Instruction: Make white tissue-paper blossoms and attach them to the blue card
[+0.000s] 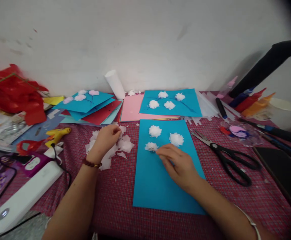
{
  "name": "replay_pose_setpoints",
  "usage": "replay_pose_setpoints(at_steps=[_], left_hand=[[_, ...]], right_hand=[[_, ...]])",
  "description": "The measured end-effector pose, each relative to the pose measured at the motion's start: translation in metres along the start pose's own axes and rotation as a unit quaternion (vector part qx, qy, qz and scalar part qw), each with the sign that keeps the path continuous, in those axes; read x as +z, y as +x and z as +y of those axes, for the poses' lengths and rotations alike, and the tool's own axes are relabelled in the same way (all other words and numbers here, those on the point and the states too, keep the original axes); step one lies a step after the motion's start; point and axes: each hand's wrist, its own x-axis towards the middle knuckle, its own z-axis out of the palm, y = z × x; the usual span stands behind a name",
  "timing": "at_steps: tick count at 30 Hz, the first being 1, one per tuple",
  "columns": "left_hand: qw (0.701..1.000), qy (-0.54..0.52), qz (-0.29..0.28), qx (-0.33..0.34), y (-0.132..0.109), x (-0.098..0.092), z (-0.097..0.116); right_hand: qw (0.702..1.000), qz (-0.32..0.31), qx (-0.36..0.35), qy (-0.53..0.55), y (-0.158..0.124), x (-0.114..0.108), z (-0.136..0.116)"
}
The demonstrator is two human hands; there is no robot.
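Observation:
A blue sheet of paper lies in front of me with three fluffy white paper flowers near its top. At the smaller, lower-left white paper flower my right hand is closed, with its fingertips at the flower's right edge. The other two, the upper-left flower and the right-hand flower, sit apart from my fingers. My left hand hovers over a pile of thin white tissue pieces, fingers curled into a pinch; what they hold is too small to tell.
Behind is another blue sheet with white flowers and a painted branch. Black-handled scissors lie open to the right, near glue bottles. On the left are a yellow glue gun, a white power strip with cords, and stacked cards.

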Motion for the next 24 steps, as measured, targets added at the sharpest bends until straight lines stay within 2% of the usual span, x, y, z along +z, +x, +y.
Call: replay_pose_setpoints(at_steps=[3, 6, 9, 15, 18, 21, 24], left_hand=[[0.995, 0.047, -0.049, 0.079, 0.000, 0.005, 0.004], [0.985, 0.082, -0.070, 0.138, 0.002, 0.012, 0.002], [0.984, 0.092, -0.075, 0.133, 0.002, 0.018, -0.001], [0.993, 0.063, -0.049, 0.087, 0.003, 0.024, 0.000], [0.996, 0.039, -0.016, 0.080, 0.003, 0.015, 0.003], [0.995, -0.010, 0.052, 0.081, -0.001, -0.005, 0.008], [0.985, -0.147, 0.082, 0.036, -0.008, -0.024, 0.016]], right_hand=[[0.991, 0.063, 0.093, 0.069, 0.002, -0.007, 0.005], [0.975, 0.080, 0.171, 0.117, 0.000, -0.008, 0.011], [0.959, 0.083, 0.214, 0.163, -0.002, -0.006, 0.015], [0.946, 0.093, 0.239, 0.199, 0.000, -0.008, 0.015], [0.941, 0.104, 0.243, 0.211, 0.001, -0.009, 0.015], [0.934, 0.115, 0.255, 0.223, 0.001, -0.009, 0.016], [0.926, 0.111, 0.273, 0.234, 0.002, -0.011, 0.018]])
